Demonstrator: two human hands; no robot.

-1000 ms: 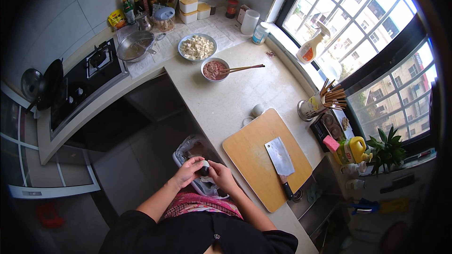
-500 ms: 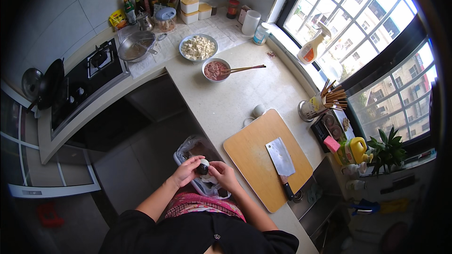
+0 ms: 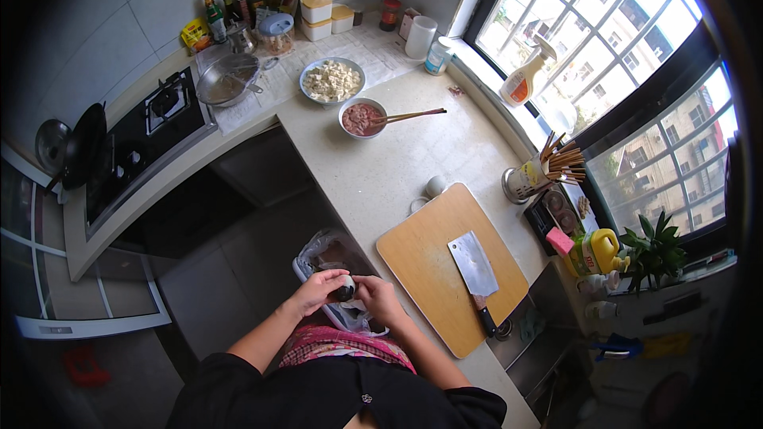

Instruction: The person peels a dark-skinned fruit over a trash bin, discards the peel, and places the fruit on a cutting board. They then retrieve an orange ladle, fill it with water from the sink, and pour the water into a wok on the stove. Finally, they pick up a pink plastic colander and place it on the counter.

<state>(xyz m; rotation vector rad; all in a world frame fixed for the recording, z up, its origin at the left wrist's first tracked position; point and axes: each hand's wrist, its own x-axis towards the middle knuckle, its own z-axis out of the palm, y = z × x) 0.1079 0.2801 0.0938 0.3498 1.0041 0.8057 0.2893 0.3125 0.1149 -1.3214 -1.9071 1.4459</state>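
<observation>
My left hand [image 3: 318, 290] is closed round a century egg [image 3: 346, 289], dark below with pale shell still on its upper part. The fingers of my right hand [image 3: 378, 299] are pinched together at the egg's right side, touching its edge; any loose bit of shell between them is too small to make out. Both hands are held over a bin lined with a clear plastic bag [image 3: 322, 248], beside the counter's edge. To the right, a cleaver [image 3: 474, 266] with a dark handle lies on a wooden cutting board [image 3: 421, 270].
A pale egg-shaped thing [image 3: 436, 185] rests beside the board's far corner. Farther back stand a bowl of tofu cubes [image 3: 332, 82] and a bowl of minced meat [image 3: 363, 119] with chopsticks. The stove [image 3: 147, 143] is at left; a chopstick holder [image 3: 524, 181] stands by the window.
The egg has turned a little between my fingers, and my left fingers have shifted slightly across its top. My hands stay over the bin.
</observation>
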